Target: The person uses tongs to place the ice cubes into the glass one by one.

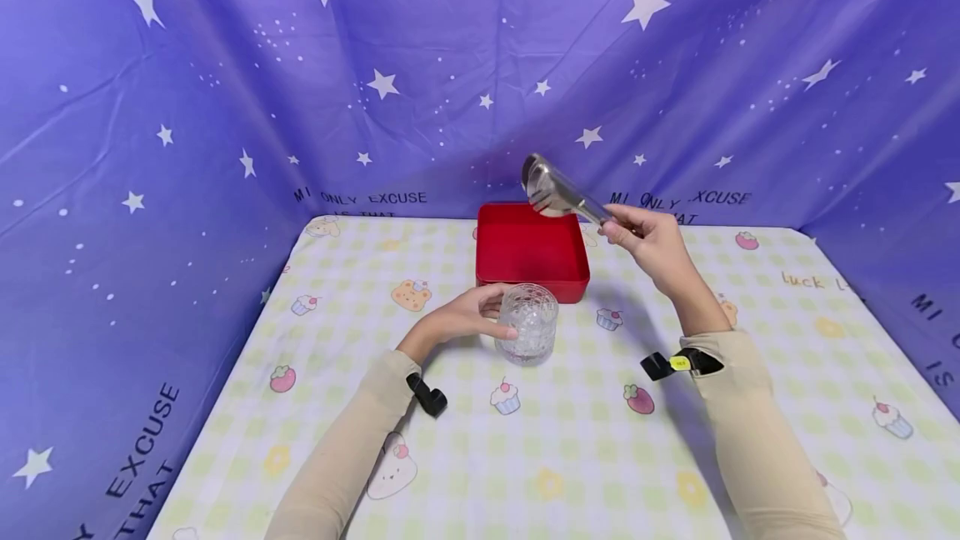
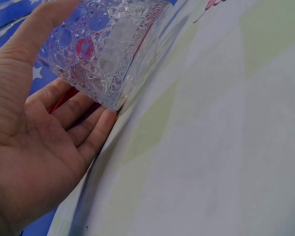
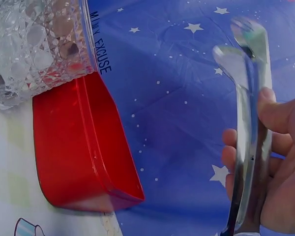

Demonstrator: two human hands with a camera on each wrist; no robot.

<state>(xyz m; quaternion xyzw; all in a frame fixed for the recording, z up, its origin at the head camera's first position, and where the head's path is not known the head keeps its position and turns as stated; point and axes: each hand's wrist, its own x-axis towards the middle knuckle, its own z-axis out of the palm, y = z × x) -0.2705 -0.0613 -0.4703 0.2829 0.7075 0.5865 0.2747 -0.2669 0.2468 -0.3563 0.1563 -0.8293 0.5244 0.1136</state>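
My left hand (image 1: 467,315) grips a clear cut-glass tumbler (image 1: 534,333) that stands upright on the tablecloth, thumb along the near side and fingers behind it. The left wrist view shows the faceted pattern on the tumbler (image 2: 105,44). Up to the right, my right hand (image 1: 654,247) holds a pair of metal tongs (image 3: 250,128) by the handle, well above the table. The tongs' heads point up and to the left, over the far part of a red box (image 1: 562,291). In the right wrist view the two tong arms lie close together, heads slightly apart.
Directly behind the tumbler is the red open-topped box, near the table's back edge. A checked cloth (image 1: 600,457) with printed cupcakes and strawberries covers the table. Blue star-printed curtains (image 1: 450,48) hang behind and at both sides.
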